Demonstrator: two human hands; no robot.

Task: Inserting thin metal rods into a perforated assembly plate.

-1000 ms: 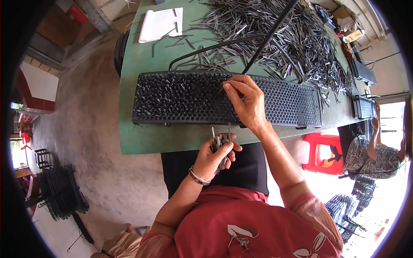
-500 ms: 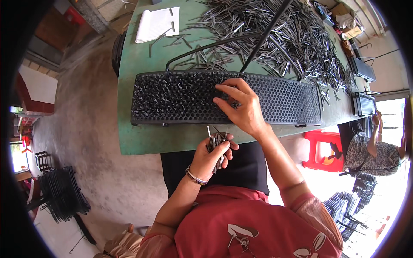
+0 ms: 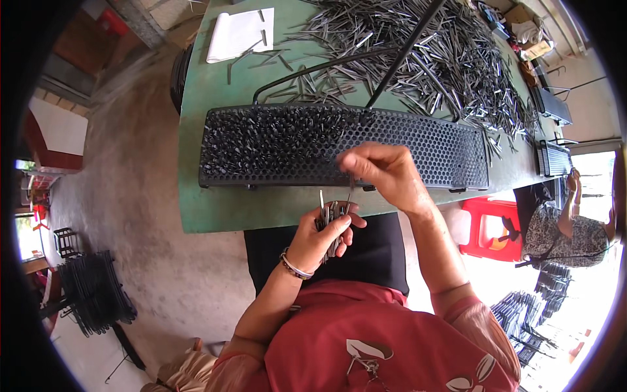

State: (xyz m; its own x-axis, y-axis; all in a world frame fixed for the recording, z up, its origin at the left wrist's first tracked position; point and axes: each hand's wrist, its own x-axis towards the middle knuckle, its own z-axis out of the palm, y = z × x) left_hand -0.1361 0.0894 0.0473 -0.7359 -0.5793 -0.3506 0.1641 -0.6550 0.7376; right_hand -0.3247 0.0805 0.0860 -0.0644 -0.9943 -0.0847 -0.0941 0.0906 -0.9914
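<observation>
My left hand [image 3: 312,240] is closed round a bundle of thin dark metal strips [image 3: 332,225] just off the table's front edge. Above it, my right hand [image 3: 388,175] pinches one thin dark strip [image 3: 351,189] that points down toward the bundle; the fingertips are slightly blurred. Beyond both hands, a long black perforated rack [image 3: 418,151] lies along the edge of the green table. Many short strips [image 3: 261,144] stand packed in the holes of its left half, while the right half shows bare holes.
A large heap of loose strips [image 3: 470,72] covers the far part of the green table [image 3: 202,215]. Thin black rods [image 3: 313,68] rise over the rack. White paper [image 3: 240,36] lies far left. A red stool [image 3: 490,225] and another person [image 3: 565,232] are at right.
My right hand has moved from the rack's surface back toward me, and its fingers have closed on a strip above the bundle. My left hand stays in place.
</observation>
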